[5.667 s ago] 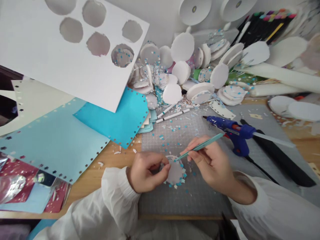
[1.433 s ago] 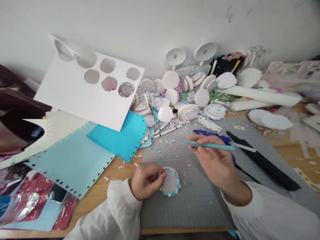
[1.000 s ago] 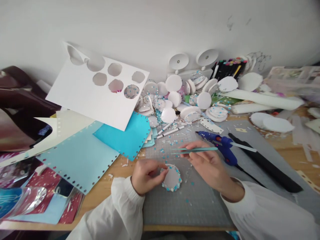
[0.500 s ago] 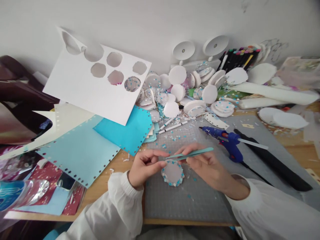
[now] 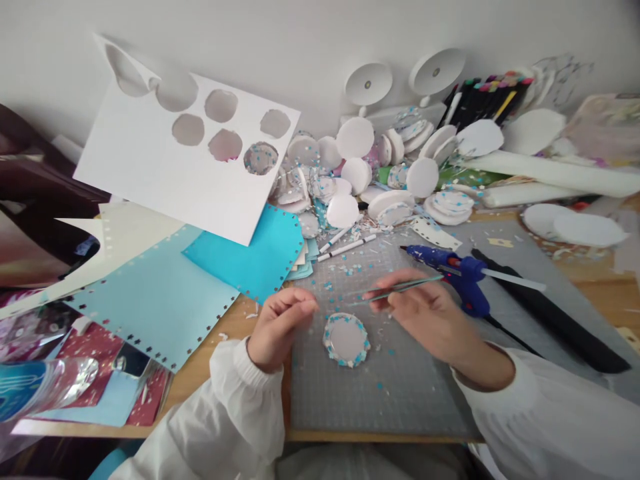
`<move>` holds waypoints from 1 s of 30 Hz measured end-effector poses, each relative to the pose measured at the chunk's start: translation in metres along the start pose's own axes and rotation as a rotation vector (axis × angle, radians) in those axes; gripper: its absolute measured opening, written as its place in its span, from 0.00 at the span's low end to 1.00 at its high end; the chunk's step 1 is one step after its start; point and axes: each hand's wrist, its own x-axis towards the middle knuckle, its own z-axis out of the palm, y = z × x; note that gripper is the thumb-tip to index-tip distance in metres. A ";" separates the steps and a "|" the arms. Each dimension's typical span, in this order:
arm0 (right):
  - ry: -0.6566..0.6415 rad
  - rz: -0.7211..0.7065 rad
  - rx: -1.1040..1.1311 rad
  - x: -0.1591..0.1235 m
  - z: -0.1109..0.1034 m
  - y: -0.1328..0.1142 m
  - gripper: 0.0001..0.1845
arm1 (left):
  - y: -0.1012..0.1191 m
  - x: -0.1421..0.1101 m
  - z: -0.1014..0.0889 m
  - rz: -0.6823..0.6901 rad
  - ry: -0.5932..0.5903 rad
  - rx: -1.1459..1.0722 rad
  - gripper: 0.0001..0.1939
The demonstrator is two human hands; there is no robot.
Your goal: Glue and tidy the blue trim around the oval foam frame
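A round disc (image 5: pixel 349 341) lies on the grey cutting mat (image 5: pixel 350 407), its rim covered with small blue and white paper flowers. To its upper left, my left hand (image 5: pixel 283 327) has thumb and forefinger pinched together; whatever may be between them is too small to make out. My right hand (image 5: pixel 425 320), above and to the right of the disc, grips teal tweezers (image 5: pixel 407 285). Their slim tips point left over the mat and are blurred. Neither hand touches the disc. Tiny blue paper flowers (image 5: pixel 329 286) are scattered behind it.
A blue glue gun (image 5: pixel 450 263) with a glue stick lies at the right, beside a long black object (image 5: pixel 555 317). White discs (image 5: pixel 355 138) pile up at the back. A white board with round holes (image 5: pixel 165 177) leans over blue sheets (image 5: pixel 155 293) at the left.
My hands have moved apart: the left slightly left, the right to the right with the tweezers, leaving the tweezers' tips away from my left fingers. The disc stays on the mat.
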 end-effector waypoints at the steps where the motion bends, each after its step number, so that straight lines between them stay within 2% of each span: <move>1: 0.045 -0.021 0.011 0.002 -0.001 -0.002 0.08 | 0.001 0.001 -0.001 0.017 0.019 -0.009 0.15; 4: 0.161 -0.076 0.003 0.005 -0.004 -0.009 0.08 | 0.000 0.004 -0.007 0.137 0.092 0.111 0.15; 8: 0.232 -0.109 -0.010 0.005 -0.008 -0.010 0.07 | -0.003 0.006 -0.012 0.285 0.133 0.330 0.23; 11: 0.260 -0.139 0.000 0.005 -0.011 -0.008 0.06 | -0.001 0.006 -0.010 0.359 0.064 0.434 0.22; 13: 0.262 -0.154 0.001 0.006 -0.012 -0.007 0.06 | 0.000 0.007 -0.008 0.433 -0.016 0.552 0.15; 15: 0.262 -0.161 0.002 0.006 -0.012 -0.007 0.05 | 0.000 0.007 -0.008 0.508 -0.036 0.662 0.10; 17: 0.259 -0.145 0.013 0.007 -0.012 -0.009 0.05 | -0.001 0.008 -0.011 0.535 0.039 0.705 0.12; 19: 0.243 -0.110 0.017 0.006 -0.011 -0.010 0.06 | -0.003 0.008 -0.016 0.531 0.131 0.711 0.19; 21: 0.200 -0.064 -0.018 0.005 -0.010 -0.009 0.07 | -0.004 0.008 -0.021 0.524 0.152 0.721 0.25; 23: 0.137 -0.035 -0.067 0.004 -0.008 -0.008 0.08 | -0.003 0.006 -0.022 0.521 0.101 0.738 0.29; 26: 0.086 -0.023 -0.087 0.003 -0.005 -0.006 0.09 | 0.003 0.003 -0.017 0.529 -0.083 0.895 0.30; 28: 0.120 -0.025 -0.051 0.003 -0.006 -0.006 0.09 | 0.005 0.002 -0.012 0.543 -0.204 1.058 0.37; 30: 0.184 -0.021 0.006 0.005 -0.007 -0.007 0.09 | 0.005 0.002 -0.008 0.553 -0.269 1.184 0.46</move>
